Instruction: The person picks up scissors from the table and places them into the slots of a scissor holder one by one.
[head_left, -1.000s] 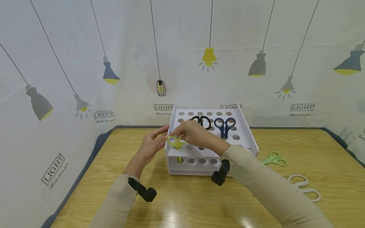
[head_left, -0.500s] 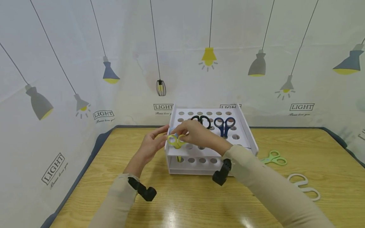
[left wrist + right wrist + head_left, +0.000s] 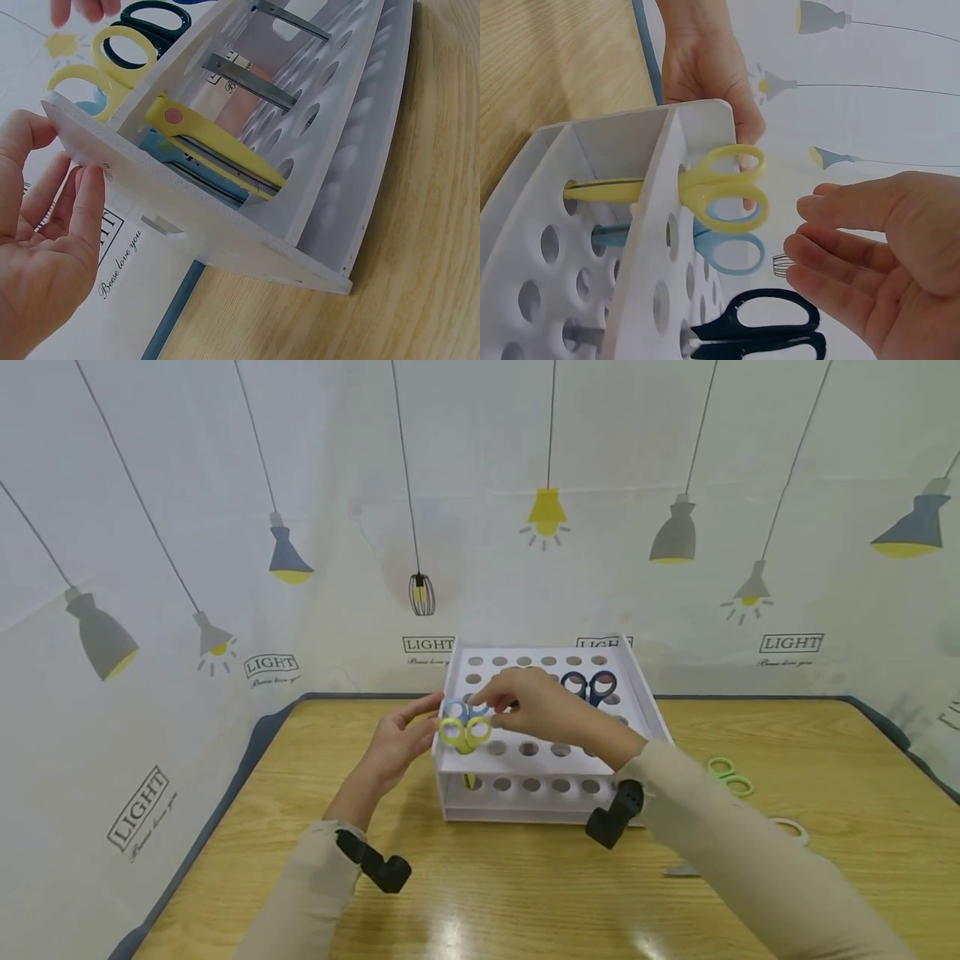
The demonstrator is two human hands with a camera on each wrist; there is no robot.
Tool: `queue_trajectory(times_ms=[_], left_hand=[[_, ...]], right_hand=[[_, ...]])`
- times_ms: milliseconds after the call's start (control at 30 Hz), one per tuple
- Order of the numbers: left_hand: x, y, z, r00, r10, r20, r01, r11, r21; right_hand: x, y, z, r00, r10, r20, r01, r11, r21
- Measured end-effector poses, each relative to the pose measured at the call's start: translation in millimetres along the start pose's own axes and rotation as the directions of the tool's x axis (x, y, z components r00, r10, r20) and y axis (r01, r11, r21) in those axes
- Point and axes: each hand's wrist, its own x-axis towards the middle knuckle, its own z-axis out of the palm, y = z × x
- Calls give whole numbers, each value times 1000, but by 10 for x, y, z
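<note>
My left hand (image 3: 397,747) rests against the outer side panel of a white rack (image 3: 247,240) with rows of round holes, fingertips on its upper edge and face. My right hand (image 3: 543,706) hovers over the rack with nothing between its thumb and fingers, just off the handles. Yellow scissors (image 3: 724,191) stand blades down in the front left corner hole. Light blue scissors (image 3: 731,249) stand right behind them. Dark green scissors (image 3: 769,322) are also in the rack, largely hidden by my right hand in the head view. Dark blue scissors (image 3: 588,685) stand farther right.
Right of the rack, light green scissors (image 3: 731,777) lie on the wooden table (image 3: 510,893). White-handled scissors (image 3: 791,828) lie nearer me, partly covered by my right sleeve. Behind the table hangs a cloth printed with lamps (image 3: 547,510).
My right hand has lifted off the scissors handles and shifted right, uncovering the light blue handles and covering the dark green ones. My left hand stays at the rack's side.
</note>
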Motion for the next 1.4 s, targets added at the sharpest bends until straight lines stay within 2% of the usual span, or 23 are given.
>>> queue_trajectory(times_ms=[200, 433, 633, 867, 967, 1200, 1400], left_hand=[[-15, 19, 18, 1000, -5, -9, 5, 1000, 0], [-14, 9, 16, 1000, -12, -12, 13, 1000, 14], [-12, -3, -9, 1000, -12, -23, 13, 999, 32], [-12, -2, 5, 1000, -4, -1, 4, 1000, 22], [-14, -3, 12, 1000, -11, -12, 11, 1000, 24], [-8, -13, 4, 999, -27, -25, 27, 999, 25], [0, -5, 3, 1000, -20, -16, 21, 1000, 19]], right_hand=[[-224, -24, -153, 999, -37, -16, 37, 998, -43], [-503, -41, -294, 1000, -14, -11, 14, 999, -31], [-716, 32, -367, 998, -42, -38, 40, 998, -51], [-1017, 120, -464, 999, 30, -28, -30, 1000, 8], [-1145, 171, -495, 998, 59, -33, -58, 998, 18], [-1447, 355, -516, 989, 52, -136, -49, 999, 22], [-1711, 503, -547, 981, 116, -157, -118, 993, -1]])
